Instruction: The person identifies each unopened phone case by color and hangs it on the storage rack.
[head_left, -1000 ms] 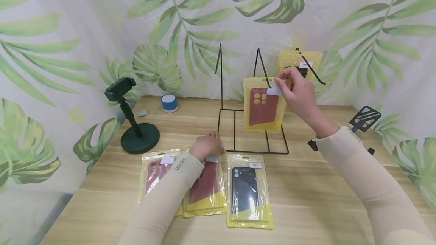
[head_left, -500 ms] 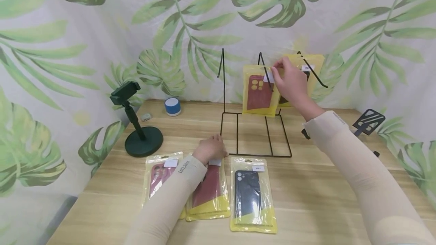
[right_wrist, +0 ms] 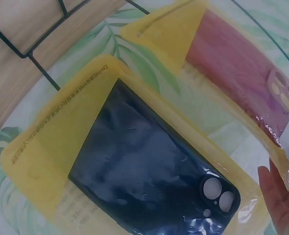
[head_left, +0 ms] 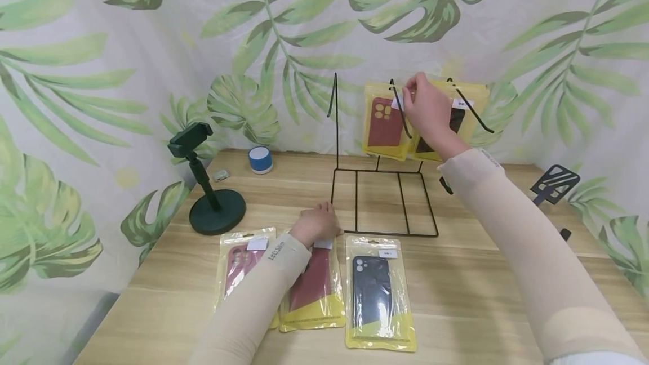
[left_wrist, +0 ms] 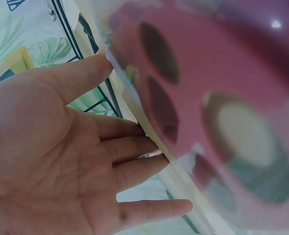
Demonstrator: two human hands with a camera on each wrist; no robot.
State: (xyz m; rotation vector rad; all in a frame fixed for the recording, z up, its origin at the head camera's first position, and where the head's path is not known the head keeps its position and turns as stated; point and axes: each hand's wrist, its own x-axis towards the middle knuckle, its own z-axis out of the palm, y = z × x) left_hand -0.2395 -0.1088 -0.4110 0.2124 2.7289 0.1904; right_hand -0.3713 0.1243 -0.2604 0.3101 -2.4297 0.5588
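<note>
My right hand (head_left: 428, 108) pinches the top corner of a bagged red phone case (head_left: 383, 123), whose top is at the middle hook of a black wire rack (head_left: 357, 201). A bagged dark phone case (right_wrist: 149, 161) hangs beside it on the right hook, partly behind the hand in the head view. On the table, my left hand (head_left: 319, 224) is at the top edge of another bagged red phone case (head_left: 316, 283). In the left wrist view its fingers are fairly straight, the fingertips right at the bag's edge.
A bagged red case (head_left: 240, 263) lies left, partly under the left sleeve, and a bagged dark case (head_left: 377, 292) lies right. A green phone stand (head_left: 215, 213) and blue round speaker (head_left: 260, 160) stand back left. A black slotted holder (head_left: 555, 185) is at right.
My right hand has lifted the bagged red case and pushed it back along the middle hook, next to the hanging dark one. The left hand has stayed in place.
</note>
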